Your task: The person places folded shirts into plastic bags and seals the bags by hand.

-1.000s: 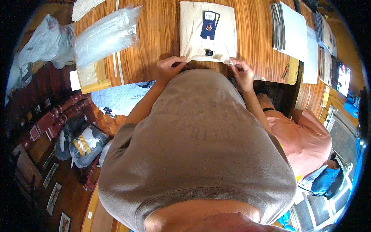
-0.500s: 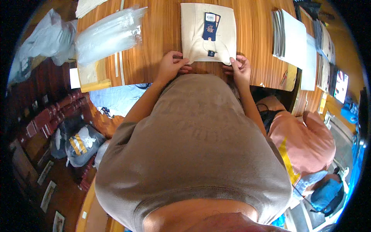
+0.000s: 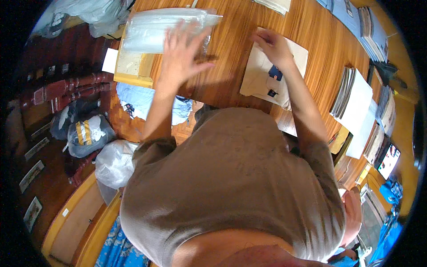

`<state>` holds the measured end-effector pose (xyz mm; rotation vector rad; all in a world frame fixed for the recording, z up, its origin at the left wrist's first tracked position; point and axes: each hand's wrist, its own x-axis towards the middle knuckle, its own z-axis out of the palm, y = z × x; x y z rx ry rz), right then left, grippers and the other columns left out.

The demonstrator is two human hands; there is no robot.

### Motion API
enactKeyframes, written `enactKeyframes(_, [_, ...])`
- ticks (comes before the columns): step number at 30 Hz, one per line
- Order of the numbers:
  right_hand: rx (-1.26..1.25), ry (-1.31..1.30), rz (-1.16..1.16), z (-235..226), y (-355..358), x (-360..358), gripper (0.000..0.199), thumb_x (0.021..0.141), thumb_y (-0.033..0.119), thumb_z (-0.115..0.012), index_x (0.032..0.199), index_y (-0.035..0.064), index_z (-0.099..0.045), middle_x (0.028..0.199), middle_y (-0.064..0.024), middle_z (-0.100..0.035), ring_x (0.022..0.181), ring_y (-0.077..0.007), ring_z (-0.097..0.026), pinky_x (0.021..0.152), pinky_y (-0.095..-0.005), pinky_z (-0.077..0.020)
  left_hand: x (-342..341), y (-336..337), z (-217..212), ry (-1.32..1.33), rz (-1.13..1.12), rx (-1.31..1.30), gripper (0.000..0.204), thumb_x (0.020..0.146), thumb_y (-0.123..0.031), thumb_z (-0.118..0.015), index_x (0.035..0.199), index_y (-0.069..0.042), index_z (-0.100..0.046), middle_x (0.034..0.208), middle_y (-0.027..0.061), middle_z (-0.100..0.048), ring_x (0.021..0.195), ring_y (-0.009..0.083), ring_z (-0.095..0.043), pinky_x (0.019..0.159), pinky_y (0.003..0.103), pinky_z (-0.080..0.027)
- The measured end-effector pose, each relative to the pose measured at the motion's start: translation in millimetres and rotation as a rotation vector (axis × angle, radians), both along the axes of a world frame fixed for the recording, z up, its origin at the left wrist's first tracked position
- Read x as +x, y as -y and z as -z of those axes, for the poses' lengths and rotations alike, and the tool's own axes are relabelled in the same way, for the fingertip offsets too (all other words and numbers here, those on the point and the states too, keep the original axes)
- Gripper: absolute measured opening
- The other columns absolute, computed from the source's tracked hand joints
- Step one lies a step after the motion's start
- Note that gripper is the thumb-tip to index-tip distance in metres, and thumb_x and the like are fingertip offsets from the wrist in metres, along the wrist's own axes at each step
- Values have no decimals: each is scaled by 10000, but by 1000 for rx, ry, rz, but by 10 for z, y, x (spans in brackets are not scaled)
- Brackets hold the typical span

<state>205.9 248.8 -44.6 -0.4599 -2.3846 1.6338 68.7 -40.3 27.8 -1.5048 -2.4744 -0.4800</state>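
A cream folded garment (image 3: 258, 73) lies slightly turned on the wooden table, with a dark blue hang tag (image 3: 275, 73) and a small black neck label (image 3: 272, 93) on it. My right hand (image 3: 275, 50) is over its far part, fingers curled together toward the left and a little blurred; I see nothing held in them. The forearm hides part of the garment's right side. To the left, a stack of clear plastic bags (image 3: 144, 33) lies on the table. Above the bags' right part, my left hand (image 3: 181, 55) is spread wide, fingertips blurred, holding nothing.
A stack of white and grey sheets (image 3: 356, 95) lies at the table's right edge. Folded blue garments (image 3: 347, 18) are at the far right. A phone (image 3: 388, 161) with a lit screen stands on the right. Stuffed plastic bags (image 3: 91, 135) sit on the floor at left.
Both hands have left the garment's near edge. My left hand has moved left to the plastic bags, my right hand farther away over the garment. The view has shifted and turned.
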Motion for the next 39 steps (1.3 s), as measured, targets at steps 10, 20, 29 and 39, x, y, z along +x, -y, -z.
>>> enactKeyframes(10, [583, -125, -303, 245, 219, -1588, 226, 991, 290, -664, 1181, 223, -765, 1116, -66, -688, 1066, -318, -691, 871, -450, -589, -957, 299, 324, 49, -95, 189, 359, 860, -108, -781, 1212, -173, -756, 1305, 73, -721, 1231, 319, -658, 1106, 487, -486])
enactKeyframes(20, [568, -464, -360, -2794, 414, -989, 170, 957, 71, -746, 1125, 51, -754, 1011, -94, -756, 878, -189, -728, 769, -333, -604, -294, 58, -261, 737, -406, 1185, 215, 1035, -149, -693, 1076, 50, -762, 979, 19, -742, 899, 86, -642, 819, 277, -528])
enactKeyframes(29, [845, -443, -448, -2784, 369, -666, 147, 894, 30, -779, 1039, 53, -793, 945, -97, -751, 834, -264, -728, 766, -331, -589, 131, 11, 34, 930, -147, 1069, 285, 1019, -173, -692, 1205, 43, -702, 1064, 80, -740, 1011, 148, -667, 900, 313, -523])
enactKeyframes(39, [760, -589, -519, -2729, 370, -649, 194, 929, 75, -779, 1116, 32, -751, 1031, -124, -755, 877, -199, -738, 762, -348, -623, -50, -237, -1253, 162, 137, 675, 613, 816, -290, -883, 1335, -52, -659, 1226, 149, -730, 1138, 345, -692, 993, 424, -534])
